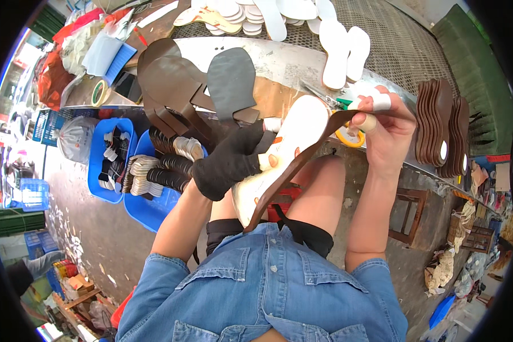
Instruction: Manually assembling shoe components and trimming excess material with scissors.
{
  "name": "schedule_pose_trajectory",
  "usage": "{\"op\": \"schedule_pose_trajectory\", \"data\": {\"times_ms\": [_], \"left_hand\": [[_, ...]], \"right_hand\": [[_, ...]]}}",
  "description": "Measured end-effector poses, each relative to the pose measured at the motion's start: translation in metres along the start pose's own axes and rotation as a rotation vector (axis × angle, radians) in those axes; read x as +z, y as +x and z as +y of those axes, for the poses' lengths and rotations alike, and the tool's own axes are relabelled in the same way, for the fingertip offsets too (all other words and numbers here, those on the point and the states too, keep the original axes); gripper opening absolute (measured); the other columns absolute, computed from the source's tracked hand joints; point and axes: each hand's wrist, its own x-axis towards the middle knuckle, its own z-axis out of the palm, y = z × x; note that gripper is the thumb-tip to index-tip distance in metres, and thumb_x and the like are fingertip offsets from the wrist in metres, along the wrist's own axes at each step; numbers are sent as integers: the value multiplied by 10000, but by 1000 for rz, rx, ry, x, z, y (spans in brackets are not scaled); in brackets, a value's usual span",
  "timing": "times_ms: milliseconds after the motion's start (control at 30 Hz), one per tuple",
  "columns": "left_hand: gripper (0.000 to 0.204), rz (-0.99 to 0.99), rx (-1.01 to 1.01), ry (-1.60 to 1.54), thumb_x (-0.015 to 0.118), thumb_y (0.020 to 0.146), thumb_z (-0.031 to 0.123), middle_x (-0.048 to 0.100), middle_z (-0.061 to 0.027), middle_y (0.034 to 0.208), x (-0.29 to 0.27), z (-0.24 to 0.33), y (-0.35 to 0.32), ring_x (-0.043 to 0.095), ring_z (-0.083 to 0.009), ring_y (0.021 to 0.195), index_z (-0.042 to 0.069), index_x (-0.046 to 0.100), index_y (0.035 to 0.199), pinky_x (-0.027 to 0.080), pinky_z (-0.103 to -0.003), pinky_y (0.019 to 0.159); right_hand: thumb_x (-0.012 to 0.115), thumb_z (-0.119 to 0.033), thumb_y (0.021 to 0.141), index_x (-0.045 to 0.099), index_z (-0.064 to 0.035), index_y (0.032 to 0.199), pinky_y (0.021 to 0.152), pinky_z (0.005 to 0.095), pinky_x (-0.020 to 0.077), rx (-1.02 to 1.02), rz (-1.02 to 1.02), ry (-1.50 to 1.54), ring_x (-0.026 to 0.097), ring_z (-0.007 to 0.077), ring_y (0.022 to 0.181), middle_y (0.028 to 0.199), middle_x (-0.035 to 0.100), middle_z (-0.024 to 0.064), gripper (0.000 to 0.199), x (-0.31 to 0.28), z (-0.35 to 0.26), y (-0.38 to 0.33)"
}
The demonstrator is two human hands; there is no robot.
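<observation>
A cream insole (305, 121) with small orange marks is held slantwise above my lap. A brown leather piece (293, 174) lies along its right edge and underside, partly bent away from it. My left hand (229, 162), in a black fingerless glove with taped fingertips, is closed on the insole's left side. At the upper end, my right hand (389, 128), with white tape on its fingers, pinches the leather's edge. Just behind that edge, scissors with a yellow ring handle (352, 140) rest at the bench edge, partly hidden.
Brown leather cut-outs (168, 80) and a dark grey one (232, 77) lie on the bench. White insoles (334, 54) are at the back, stacked brown soles (433, 122) at right. Blue bins (145, 212) with strapped pieces stand at left, near a tape roll (100, 93).
</observation>
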Motion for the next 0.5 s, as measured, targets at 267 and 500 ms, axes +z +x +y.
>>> {"op": "schedule_pose_trajectory", "data": {"times_ms": [267,500], "left_hand": [[551,-190,-136,202,692,813,247,593,-65,1028,-11,15,-4,506,-143,920,-15,512,1262,416,-291,838],[486,-357,67,439,678,830,188,641,-106,1098,-28,24,13,543,-129,1042,-11,533,1248,428,-287,909]], "right_hand": [[682,82,777,645,35,924,550,217,483,105,27,-122,601,100,647,791,654,71,159,5,-17,15],[710,-5,792,642,-12,869,553,193,460,407,-123,-30,578,50,663,784,654,17,103,6,-4,15]]}}
